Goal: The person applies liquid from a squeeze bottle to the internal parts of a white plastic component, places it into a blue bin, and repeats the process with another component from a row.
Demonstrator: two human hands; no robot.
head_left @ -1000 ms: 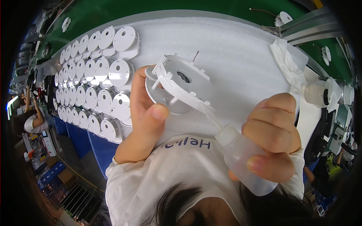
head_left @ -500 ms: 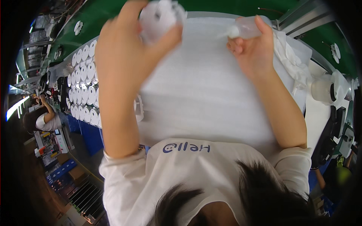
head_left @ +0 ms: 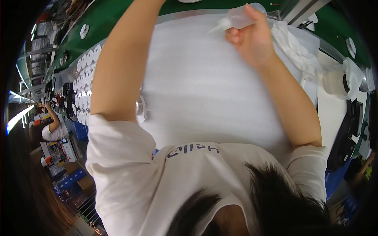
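My right hand (head_left: 258, 49) is closed round a translucent squeeze bottle (head_left: 239, 16). The bottle is tilted, its white cap and thin nozzle pointing left over the white sheet (head_left: 204, 86). Only the forearm (head_left: 124, 59) of my left arm shows; the hand itself lies past the upper edge, so its fingers are hidden. Close to it, the rim of a white round part (head_left: 189, 0) shows on the green surface (head_left: 212, 4). I cannot see whether my left hand touches it.
Rows of white round parts (head_left: 83, 80) stand at the left, partly behind my arm. A white cloth (head_left: 293, 51) lies at the right, near a translucent container (head_left: 334, 82). A metal frame (head_left: 301, 13) rises at the far right. Another person (head_left: 53, 128) works at the far left.
My left hand has moved forward out of view; earlier it held a white round part over the sheet. My right hand with the bottle has shifted slightly up and left.
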